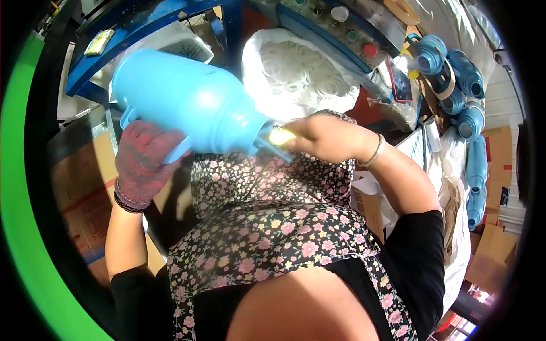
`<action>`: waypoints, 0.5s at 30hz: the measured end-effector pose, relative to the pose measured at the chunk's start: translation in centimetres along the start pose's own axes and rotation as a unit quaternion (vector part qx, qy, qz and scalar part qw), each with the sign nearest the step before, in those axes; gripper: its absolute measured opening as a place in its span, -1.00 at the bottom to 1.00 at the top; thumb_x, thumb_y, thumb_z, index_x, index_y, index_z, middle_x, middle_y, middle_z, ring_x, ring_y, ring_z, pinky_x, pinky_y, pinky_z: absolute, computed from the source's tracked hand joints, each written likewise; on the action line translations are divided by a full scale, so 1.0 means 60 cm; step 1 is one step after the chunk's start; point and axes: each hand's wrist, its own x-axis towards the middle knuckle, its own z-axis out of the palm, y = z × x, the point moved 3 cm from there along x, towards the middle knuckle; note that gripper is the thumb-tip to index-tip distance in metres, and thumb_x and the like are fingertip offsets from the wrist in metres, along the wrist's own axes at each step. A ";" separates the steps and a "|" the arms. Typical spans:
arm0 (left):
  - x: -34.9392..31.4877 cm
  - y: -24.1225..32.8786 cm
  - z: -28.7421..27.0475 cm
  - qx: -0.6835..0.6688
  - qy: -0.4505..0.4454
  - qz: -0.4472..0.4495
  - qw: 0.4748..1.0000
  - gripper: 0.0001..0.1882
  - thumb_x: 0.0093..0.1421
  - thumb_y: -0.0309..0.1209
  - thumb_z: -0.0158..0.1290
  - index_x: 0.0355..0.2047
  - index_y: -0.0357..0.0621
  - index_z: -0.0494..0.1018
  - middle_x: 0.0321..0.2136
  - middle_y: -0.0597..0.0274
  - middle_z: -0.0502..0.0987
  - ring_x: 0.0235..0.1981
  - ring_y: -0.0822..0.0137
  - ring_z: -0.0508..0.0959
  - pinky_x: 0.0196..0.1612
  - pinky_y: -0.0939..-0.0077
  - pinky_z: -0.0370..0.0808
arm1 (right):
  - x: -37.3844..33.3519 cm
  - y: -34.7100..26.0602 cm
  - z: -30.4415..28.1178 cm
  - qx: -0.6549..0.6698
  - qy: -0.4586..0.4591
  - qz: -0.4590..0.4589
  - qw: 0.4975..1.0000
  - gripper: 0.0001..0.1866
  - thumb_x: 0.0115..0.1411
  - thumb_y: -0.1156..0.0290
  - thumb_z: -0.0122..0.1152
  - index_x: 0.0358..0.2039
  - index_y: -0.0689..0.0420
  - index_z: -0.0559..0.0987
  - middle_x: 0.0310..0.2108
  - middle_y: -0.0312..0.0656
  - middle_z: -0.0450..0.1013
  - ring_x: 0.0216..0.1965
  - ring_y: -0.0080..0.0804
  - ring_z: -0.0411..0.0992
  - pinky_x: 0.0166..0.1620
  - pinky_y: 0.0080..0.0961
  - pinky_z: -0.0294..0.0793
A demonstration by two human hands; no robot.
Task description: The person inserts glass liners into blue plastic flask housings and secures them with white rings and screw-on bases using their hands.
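Note:
A light blue plastic thermos jug shell [182,94] lies tilted in the air before my lap, its open neck toward the right. My left hand [147,159], in a dark red knit glove, is closed round the jug's side handle. My bare right hand [330,138] is closed at the neck, pinching a small yellow thing [281,136] whose kind is too blurred to tell. A thin blue strip [276,149] sticks out from the neck's rim just below it. The inside of the neck is hidden.
Beyond the neck, a white bag [259,48] holds many translucent rings. A blue metal frame [153,20] stands at the far left. Far right are several blue jugs [469,122], a phone [400,79] and cardboard boxes [493,256]. A machine panel with buttons [352,35] is at the back.

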 end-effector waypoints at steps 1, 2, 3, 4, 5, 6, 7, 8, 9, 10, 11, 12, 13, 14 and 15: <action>-0.007 0.002 -0.001 -0.009 0.012 0.023 1.000 -0.59 -0.13 -0.35 0.37 -0.22 -0.07 0.54 -0.26 0.17 0.53 -0.22 0.06 0.48 -0.15 0.22 0.44 | -0.006 0.010 0.010 0.090 -0.044 -0.047 0.994 -0.59 0.28 0.25 0.06 0.05 0.23 0.47 -0.30 -0.07 0.55 -0.27 -0.33 0.48 -0.13 -0.36 0.46; -0.024 -0.003 0.007 -0.008 0.006 0.020 1.000 -0.59 -0.13 -0.35 0.37 -0.22 -0.07 0.54 -0.26 0.17 0.53 -0.22 0.06 0.48 -0.15 0.22 0.44 | -0.016 0.012 -0.001 0.113 -0.033 -0.043 0.992 -0.60 0.27 0.29 0.09 0.05 0.24 0.47 -0.31 -0.10 0.55 -0.27 -0.37 0.47 -0.15 -0.39 0.46; -0.046 -0.018 0.010 -0.013 0.047 -0.042 0.998 -0.59 -0.12 -0.37 0.36 -0.22 -0.09 0.53 -0.28 0.15 0.53 -0.23 0.06 0.48 -0.15 0.19 0.43 | -0.032 0.010 -0.014 0.139 -0.021 -0.043 0.989 -0.60 0.26 0.32 0.11 0.06 0.24 0.46 -0.33 -0.13 0.54 -0.27 -0.41 0.46 -0.17 -0.41 0.46; -0.064 -0.031 0.010 -0.019 0.091 -0.106 0.990 -0.60 -0.10 -0.40 0.34 -0.21 -0.11 0.52 -0.29 0.13 0.53 -0.23 0.05 0.48 -0.14 0.17 0.42 | -0.044 0.007 -0.027 0.162 -0.008 -0.042 0.986 -0.60 0.25 0.36 0.13 0.07 0.24 0.45 -0.34 -0.16 0.54 -0.27 -0.45 0.45 -0.18 -0.44 0.46; -0.068 -0.044 0.006 -0.091 0.070 -0.197 0.974 -0.58 -0.11 -0.46 0.34 -0.19 -0.13 0.51 -0.31 0.10 0.53 -0.22 0.04 0.48 -0.13 0.17 0.42 | -0.046 0.001 -0.035 0.152 0.041 -0.063 0.985 -0.64 0.22 0.37 0.14 0.02 0.21 0.48 -0.36 -0.16 0.53 -0.31 -0.42 0.46 -0.23 -0.43 0.47; -0.069 -0.049 0.007 -0.107 0.090 -0.190 0.972 -0.58 -0.12 -0.49 0.34 -0.20 -0.13 0.50 -0.31 0.10 0.53 -0.23 0.04 0.49 -0.12 0.19 0.43 | -0.039 -0.014 -0.042 0.078 0.138 -0.144 0.977 -0.67 0.19 0.38 0.14 -0.02 0.17 0.51 -0.37 -0.17 0.53 -0.35 -0.38 0.48 -0.27 -0.43 0.48; -0.063 -0.055 0.009 -0.124 0.116 -0.181 0.969 -0.58 -0.13 -0.52 0.34 -0.20 -0.14 0.50 -0.32 0.11 0.53 -0.23 0.04 0.49 -0.12 0.20 0.43 | -0.033 -0.027 -0.046 -0.031 0.239 -0.218 0.946 -0.70 0.16 0.39 0.15 -0.07 0.13 0.53 -0.38 -0.18 0.52 -0.38 -0.34 0.49 -0.32 -0.42 0.49; -0.045 -0.052 0.001 -0.099 0.105 -0.146 0.979 -0.56 -0.14 -0.54 0.35 -0.19 -0.14 0.50 -0.28 0.11 0.53 -0.20 0.06 0.49 -0.10 0.21 0.43 | -0.025 -0.043 -0.047 -0.142 0.324 -0.269 0.896 -0.72 0.13 0.41 0.16 -0.11 0.09 0.56 -0.40 -0.18 0.51 -0.42 -0.30 0.50 -0.36 -0.42 0.50; -0.035 -0.052 -0.004 -0.073 0.096 -0.116 0.986 -0.54 -0.15 -0.55 0.36 -0.18 -0.14 0.50 -0.24 0.11 0.53 -0.17 0.08 0.49 -0.07 0.23 0.44 | -0.011 -0.068 -0.044 -0.200 0.318 -0.268 0.887 -0.76 0.12 0.41 0.15 -0.17 0.06 0.58 -0.41 -0.21 0.50 -0.42 -0.28 0.50 -0.37 -0.39 0.50; -0.016 -0.052 -0.008 -0.052 0.087 -0.080 0.992 -0.52 -0.16 -0.57 0.36 -0.17 -0.14 0.50 -0.21 0.11 0.52 -0.14 0.10 0.49 -0.05 0.24 0.44 | -0.004 -0.091 -0.043 -0.256 0.317 -0.261 0.875 -0.80 0.11 0.41 0.14 -0.22 0.02 0.59 -0.43 -0.25 0.49 -0.42 -0.26 0.50 -0.38 -0.36 0.50; -0.003 -0.058 -0.013 -0.055 0.084 -0.067 0.993 -0.53 -0.15 -0.59 0.35 -0.17 -0.14 0.50 -0.20 0.10 0.52 -0.13 0.10 0.49 -0.05 0.25 0.44 | 0.001 -0.096 -0.047 -0.281 0.306 -0.248 0.875 -0.82 0.12 0.41 0.13 -0.25 0.01 0.59 -0.44 -0.26 0.49 -0.42 -0.27 0.50 -0.38 -0.36 0.49; 0.006 -0.062 -0.023 -0.054 0.077 -0.058 0.994 -0.53 -0.14 -0.61 0.33 -0.16 -0.15 0.49 -0.20 0.10 0.52 -0.13 0.10 0.49 -0.04 0.25 0.43 | 0.007 -0.103 -0.050 -0.303 0.293 -0.239 0.875 -0.84 0.12 0.40 0.12 -0.27 0.00 0.59 -0.44 -0.27 0.49 -0.42 -0.29 0.50 -0.38 -0.36 0.49; 0.018 -0.069 -0.026 -0.055 0.071 -0.050 0.995 -0.54 -0.13 -0.63 0.32 -0.15 -0.15 0.49 -0.20 0.09 0.51 -0.13 0.10 0.49 -0.04 0.26 0.43 | 0.018 -0.104 -0.055 -0.325 0.279 -0.230 0.874 -0.85 0.13 0.39 0.11 -0.29 -0.01 0.59 -0.45 -0.28 0.49 -0.41 -0.30 0.49 -0.38 -0.36 0.49; 0.020 -0.082 -0.027 -0.084 0.074 -0.080 0.990 -0.56 -0.09 -0.65 0.29 -0.14 -0.17 0.49 -0.20 0.10 0.51 -0.12 0.14 0.49 -0.04 0.29 0.43 | 0.022 -0.091 -0.072 -0.300 0.280 -0.226 0.884 -0.83 0.11 0.40 0.13 -0.26 -0.01 0.59 -0.46 -0.27 0.48 -0.42 -0.31 0.49 -0.37 -0.35 0.49; 0.011 -0.098 -0.027 -0.111 0.080 -0.116 0.984 -0.58 -0.05 -0.68 0.25 -0.13 -0.19 0.49 -0.19 0.11 0.50 -0.10 0.18 0.49 -0.04 0.31 0.44 | 0.028 -0.077 -0.090 -0.277 0.278 -0.225 0.892 -0.80 0.10 0.42 0.15 -0.23 -0.01 0.59 -0.48 -0.27 0.48 -0.42 -0.32 0.49 -0.36 -0.35 0.49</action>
